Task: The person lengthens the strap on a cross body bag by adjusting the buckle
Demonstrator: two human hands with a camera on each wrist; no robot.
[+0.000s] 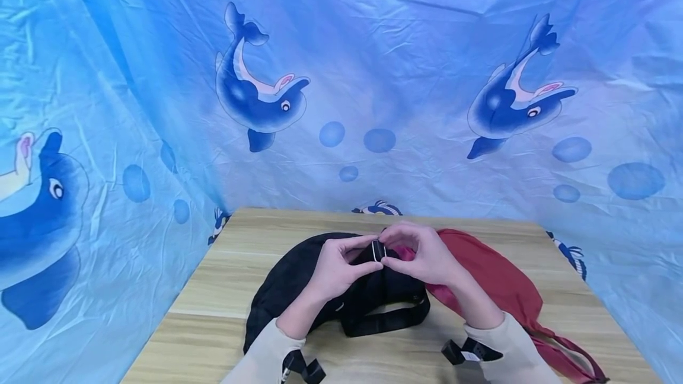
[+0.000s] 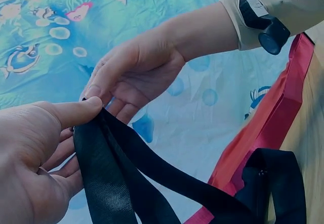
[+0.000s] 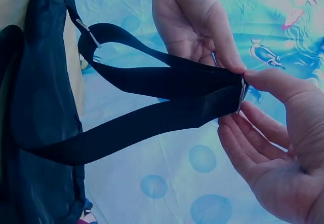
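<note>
Both hands meet above a black bag (image 1: 283, 277) lying on the table, holding its black webbing strap (image 3: 131, 127) raised. My left hand (image 1: 333, 265) pinches the strap between thumb and fingers. Opposite it, my right hand (image 1: 424, 253) grips a thin metal slider buckle (image 3: 242, 96) at the folded end of the strap. In the right wrist view, several strands of webbing run from this buckle back toward the bag. A second metal piece (image 3: 88, 33) sits farther along the strap. Thumb tips of the two hands come close together at the buckle.
A red bag (image 1: 491, 271) lies to the right, partly behind the right forearm, its strap (image 1: 571, 357) trailing to the near right. One black strap loop (image 1: 389, 320) lies in front of the black bag. Blue dolphin-print sheeting (image 1: 373, 76) surrounds the wooden table (image 1: 213, 289).
</note>
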